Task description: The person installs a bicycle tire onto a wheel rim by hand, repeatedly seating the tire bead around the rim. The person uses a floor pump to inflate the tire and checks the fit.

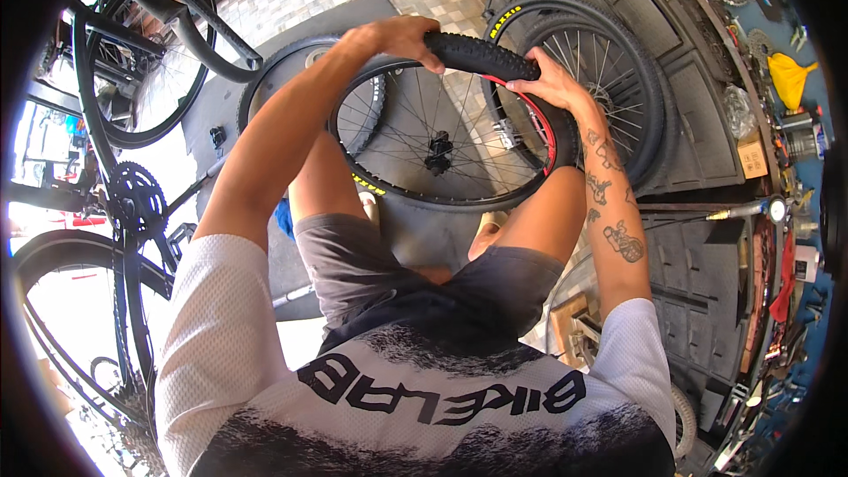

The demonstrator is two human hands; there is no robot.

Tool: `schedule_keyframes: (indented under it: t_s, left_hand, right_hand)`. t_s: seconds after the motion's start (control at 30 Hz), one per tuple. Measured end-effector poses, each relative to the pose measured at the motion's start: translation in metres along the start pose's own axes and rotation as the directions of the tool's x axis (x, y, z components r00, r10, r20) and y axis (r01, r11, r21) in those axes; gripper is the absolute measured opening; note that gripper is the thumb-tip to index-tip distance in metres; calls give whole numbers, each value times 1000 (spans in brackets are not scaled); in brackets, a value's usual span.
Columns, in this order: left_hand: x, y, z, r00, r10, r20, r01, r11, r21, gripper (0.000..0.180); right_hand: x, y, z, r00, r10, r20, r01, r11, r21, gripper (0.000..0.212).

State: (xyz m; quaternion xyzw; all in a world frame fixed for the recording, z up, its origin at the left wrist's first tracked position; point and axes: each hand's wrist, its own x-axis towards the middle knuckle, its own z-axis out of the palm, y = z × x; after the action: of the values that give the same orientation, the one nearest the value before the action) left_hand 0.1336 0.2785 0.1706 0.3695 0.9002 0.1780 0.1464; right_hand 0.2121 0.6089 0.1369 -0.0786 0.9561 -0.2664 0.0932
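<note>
A bicycle wheel stands between my knees, its black hub [439, 152] and thin spokes facing me. Around it runs a knobby black tire [477, 56]. My left hand [399, 39] is closed over the tire at the top, fingers on the far side and thumb on the near side. A short way to the right, my right hand [555, 84] grips the same tire, thumb toward the rim. Along the upper right, a red strip [541, 120] shows between tire and rim; whether it is tube or liner I cannot tell. The tire's far side is hidden.
More wheels [609, 62] lean against grey drawer cabinets [698, 115] at the right. Another tire [269, 71] lies behind my left forearm. A bike frame with a crankset [137, 199] stands close at the left. A pressure gauge [776, 209] sticks out at the right.
</note>
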Motion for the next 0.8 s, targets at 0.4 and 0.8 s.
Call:
schedule_keyframes:
  t_s: [0.4, 0.8]
  left_hand:
    - [6, 40, 40, 975, -98, -200, 127, 982, 137, 59]
    - [16, 39, 56, 883, -92, -460, 112, 994, 16, 36]
  right_hand:
    - [17, -54, 22, 985, -138, -107, 109, 965, -240, 67]
    - [28, -60, 46, 895, -250, -369, 184, 961, -205, 46]
